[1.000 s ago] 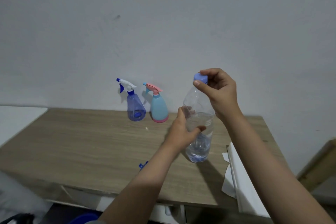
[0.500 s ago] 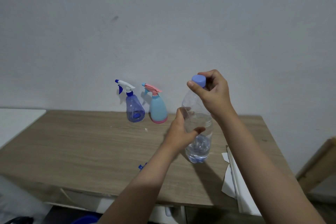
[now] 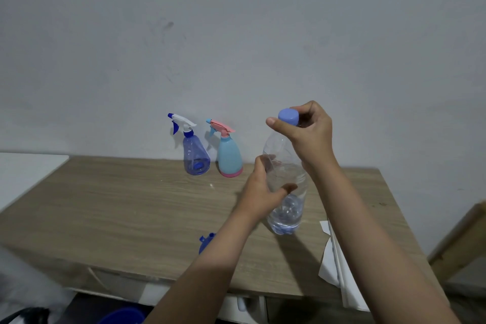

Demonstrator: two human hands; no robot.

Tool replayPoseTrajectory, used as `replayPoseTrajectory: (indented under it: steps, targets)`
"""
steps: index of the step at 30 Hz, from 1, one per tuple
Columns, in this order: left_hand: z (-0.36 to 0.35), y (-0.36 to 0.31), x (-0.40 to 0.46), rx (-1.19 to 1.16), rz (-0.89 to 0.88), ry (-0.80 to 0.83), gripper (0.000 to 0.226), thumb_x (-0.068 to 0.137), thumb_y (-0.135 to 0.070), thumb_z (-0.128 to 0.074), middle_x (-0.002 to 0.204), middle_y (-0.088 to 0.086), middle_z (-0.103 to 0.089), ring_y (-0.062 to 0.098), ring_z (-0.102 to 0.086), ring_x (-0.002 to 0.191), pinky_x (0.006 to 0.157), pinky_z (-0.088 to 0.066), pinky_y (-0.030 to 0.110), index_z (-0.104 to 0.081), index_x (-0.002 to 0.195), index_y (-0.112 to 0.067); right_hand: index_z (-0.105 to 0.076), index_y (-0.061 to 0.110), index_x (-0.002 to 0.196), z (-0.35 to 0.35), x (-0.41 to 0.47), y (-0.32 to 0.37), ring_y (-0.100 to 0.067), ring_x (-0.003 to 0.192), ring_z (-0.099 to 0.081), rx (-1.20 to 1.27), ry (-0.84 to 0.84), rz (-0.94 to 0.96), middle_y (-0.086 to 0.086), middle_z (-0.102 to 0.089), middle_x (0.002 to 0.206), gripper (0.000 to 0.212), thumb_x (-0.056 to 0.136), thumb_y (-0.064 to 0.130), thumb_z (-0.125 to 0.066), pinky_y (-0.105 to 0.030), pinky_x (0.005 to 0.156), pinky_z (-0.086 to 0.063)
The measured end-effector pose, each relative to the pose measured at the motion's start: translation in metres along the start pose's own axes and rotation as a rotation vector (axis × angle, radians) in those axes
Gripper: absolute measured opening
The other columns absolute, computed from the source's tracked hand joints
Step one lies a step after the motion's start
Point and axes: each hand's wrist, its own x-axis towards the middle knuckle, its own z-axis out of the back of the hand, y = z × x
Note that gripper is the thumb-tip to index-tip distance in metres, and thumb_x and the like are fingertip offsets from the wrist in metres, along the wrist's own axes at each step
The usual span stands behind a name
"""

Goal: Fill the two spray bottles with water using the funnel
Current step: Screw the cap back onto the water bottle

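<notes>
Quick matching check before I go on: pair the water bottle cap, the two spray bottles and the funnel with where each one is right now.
1 water bottle cap
2 blue spray bottle
3 pink-trimmed spray bottle
4 blue funnel

A half hidden behind left forearm
B by the wall, left of the pair
C pinched by right hand
D by the wall, right of the pair

1-C, 2-B, 3-D, 4-A

A plain room in a home, by the look of it. A wood-grain table (image 3: 118, 208) stands pushed against a bare, scuffed grey wall (image 3: 236, 47). On the table, at the wall, stand two small household spray bottles (image 3: 196, 155) (image 3: 229, 158); white papers (image 3: 339, 265) lie at the table's right edge. Left of the table is a white surface (image 3: 26, 171), right of it a wooden frame (image 3: 462, 242). Below the table's front edge a blue tub (image 3: 123, 318) shows in part.
</notes>
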Motion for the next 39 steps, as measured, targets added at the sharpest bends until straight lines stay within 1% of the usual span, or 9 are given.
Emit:
replayPoseTrajectory:
  steps: [5,12,16,21,24,28,32,36,39]
  targets:
    - [0.003,0.0,-0.001,0.02,0.016,-0.015,0.068,0.075,-0.028,-0.08,0.127,-0.003,-0.053,0.01,-0.049,0.123,0.103,-0.043,0.027,-0.035,0.126,-0.027,-0.066,0.023,0.096,0.003,0.0,-0.004,-0.016,0.091,-0.062,-0.07,0.132,0.077,-0.001,-0.067,0.105,0.027,0.075,0.039,-0.068,-0.042,0.086,-0.051]
    - [0.004,-0.001,-0.003,0.023,0.043,0.006,0.069,0.075,-0.03,-0.08,0.132,-0.005,-0.051,0.01,-0.048,0.126,0.104,-0.044,0.03,-0.034,0.126,-0.033,-0.067,0.014,0.09,0.004,-0.002,-0.004,-0.008,0.077,-0.058,-0.035,0.128,0.067,0.002,-0.068,0.094,0.02,0.076,0.027,-0.073,-0.027,0.074,-0.046]
    - [0.007,-0.005,-0.003,0.054,0.044,0.023,0.071,0.076,-0.03,-0.079,0.129,-0.01,-0.051,0.005,-0.049,0.121,0.096,-0.041,0.021,-0.036,0.132,-0.024,-0.067,0.02,0.095,0.005,-0.004,-0.01,-0.006,0.082,-0.061,-0.096,0.108,0.078,0.01,-0.068,0.093,0.018,0.08,0.029,-0.073,-0.035,0.081,-0.05]
    - [0.024,0.025,-0.024,0.193,0.105,-0.059,0.085,0.071,-0.054,-0.074,0.143,-0.009,-0.044,0.006,-0.041,0.132,0.109,-0.037,0.032,-0.036,0.141,-0.025,-0.044,0.046,0.125,0.017,-0.039,-0.056,-0.011,0.11,-0.06,-0.166,0.079,0.03,0.01,-0.059,0.12,0.059,0.072,0.049,-0.071,-0.033,0.091,-0.048]
    - [0.048,0.063,-0.06,0.228,0.219,-0.203,0.097,0.059,-0.067,-0.073,0.144,-0.008,-0.041,0.013,-0.041,0.133,0.11,-0.039,0.04,-0.035,0.14,-0.029,-0.031,0.038,0.139,0.028,-0.064,-0.088,-0.009,0.117,-0.054,-0.185,0.086,-0.022,0.005,-0.054,0.128,0.089,0.065,0.047,-0.081,-0.02,0.098,-0.044]
    - [0.073,0.106,-0.104,0.221,0.467,-0.218,0.121,0.046,-0.059,-0.084,0.149,0.002,-0.036,0.017,-0.038,0.136,0.11,-0.038,0.038,-0.029,0.146,-0.02,-0.037,0.023,0.136,0.038,-0.095,-0.131,-0.01,0.116,-0.051,-0.28,0.091,-0.187,0.007,-0.051,0.127,0.1,0.052,0.033,-0.09,-0.005,0.091,-0.04]
    - [0.077,0.122,-0.125,0.183,0.572,-0.142,0.123,0.041,-0.05,-0.083,0.143,0.005,-0.044,0.015,-0.045,0.126,0.095,-0.038,0.025,-0.033,0.145,-0.01,-0.042,0.02,0.128,0.039,-0.115,-0.152,-0.016,0.108,-0.056,-0.325,0.064,-0.299,0.002,-0.055,0.122,0.093,0.05,0.025,-0.093,-0.014,0.079,-0.045]
    - [0.073,0.126,-0.123,0.401,0.48,-0.127,0.082,0.058,-0.035,-0.084,0.125,0.003,-0.056,0.022,-0.055,0.115,0.09,-0.037,0.023,-0.051,0.13,-0.014,-0.045,0.028,0.122,0.034,-0.121,-0.16,-0.015,0.103,-0.06,-0.29,-0.033,-0.332,0.004,-0.059,0.117,0.08,0.055,0.03,-0.09,-0.03,0.078,-0.055]
    - [0.071,0.124,-0.113,0.436,0.415,-0.162,0.077,0.064,-0.023,-0.085,0.126,0.004,-0.057,0.022,-0.054,0.117,0.094,-0.037,0.022,-0.051,0.132,-0.011,-0.049,0.032,0.11,0.036,-0.115,-0.165,-0.014,0.094,-0.064,-0.311,-0.107,-0.312,0.007,-0.063,0.106,0.071,0.053,0.033,-0.091,-0.044,0.081,-0.057]
